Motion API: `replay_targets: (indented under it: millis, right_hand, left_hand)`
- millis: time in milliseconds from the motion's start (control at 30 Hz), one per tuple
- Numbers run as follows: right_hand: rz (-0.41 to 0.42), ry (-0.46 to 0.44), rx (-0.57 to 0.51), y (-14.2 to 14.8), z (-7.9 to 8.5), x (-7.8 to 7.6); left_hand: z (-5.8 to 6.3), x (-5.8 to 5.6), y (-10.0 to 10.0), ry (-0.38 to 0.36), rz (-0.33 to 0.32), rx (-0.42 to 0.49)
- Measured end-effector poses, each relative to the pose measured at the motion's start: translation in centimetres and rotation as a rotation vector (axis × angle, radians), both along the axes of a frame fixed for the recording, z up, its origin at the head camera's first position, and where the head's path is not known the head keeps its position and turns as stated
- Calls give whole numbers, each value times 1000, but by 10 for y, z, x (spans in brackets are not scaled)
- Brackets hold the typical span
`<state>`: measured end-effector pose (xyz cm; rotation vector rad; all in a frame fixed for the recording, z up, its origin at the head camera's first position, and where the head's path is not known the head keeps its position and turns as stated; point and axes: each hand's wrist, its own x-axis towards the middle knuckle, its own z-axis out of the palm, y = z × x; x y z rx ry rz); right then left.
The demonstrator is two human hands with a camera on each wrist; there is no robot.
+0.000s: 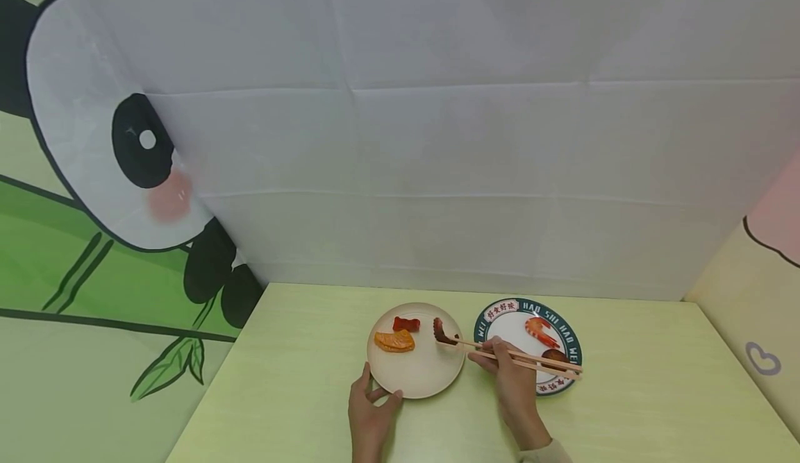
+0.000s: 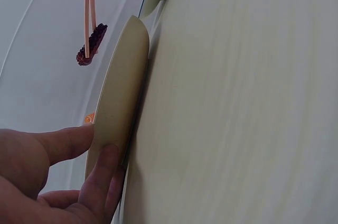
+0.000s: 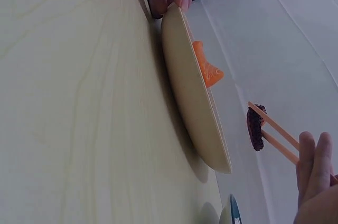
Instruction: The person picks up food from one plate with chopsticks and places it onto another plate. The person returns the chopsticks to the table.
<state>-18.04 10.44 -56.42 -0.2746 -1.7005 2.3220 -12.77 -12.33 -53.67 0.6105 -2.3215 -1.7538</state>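
My left hand [image 1: 370, 414] grips the near-left rim of a round beige plate [image 1: 425, 380], thumb and fingers at its edge. On that plate lie an orange, salmon-like food piece [image 1: 395, 341] and a small red piece [image 1: 406, 324]. With my right hand [image 1: 515, 397] I hold a pair of wooden chopsticks [image 1: 528, 360]. Their tips pinch a dark, curved, bumpy piece like an octopus tentacle [image 1: 441, 332]. Both wrist views show this tentacle piece [image 3: 255, 128] raised off the beige plate, and it overlaps the plate's right part in the head view.
To the right stands a white plate with a green lettered rim [image 1: 570, 331], partly behind my right hand and the chopsticks. It bears a shrimp [image 1: 541, 331] and a brown round piece [image 1: 555, 357]. A white sheet [image 1: 462, 241] rises behind the pale table [image 1: 300, 380].
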Motion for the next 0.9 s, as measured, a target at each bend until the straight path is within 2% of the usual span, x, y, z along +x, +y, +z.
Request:
replay_targets:
  millis: [267,333,467,633,900]
  right_hand:
    - [29,3,-2,-1,49,20]
    - [23,-47,12,-2,56,23]
    - [13,-87,18,-1,61,24]
    - [-13,-60,10,1,56,23]
    - [-50,-33,3,12,15,9]
  left_hand:
    - [0,-1,1,-16,12,-10]
    - [0,-1,1,-16,12,-5]
    - [2,0,1,-18,11,-5]
    - [3,0,1,-11,1,-11]
    - [5,2,0,-5,-2,-15]
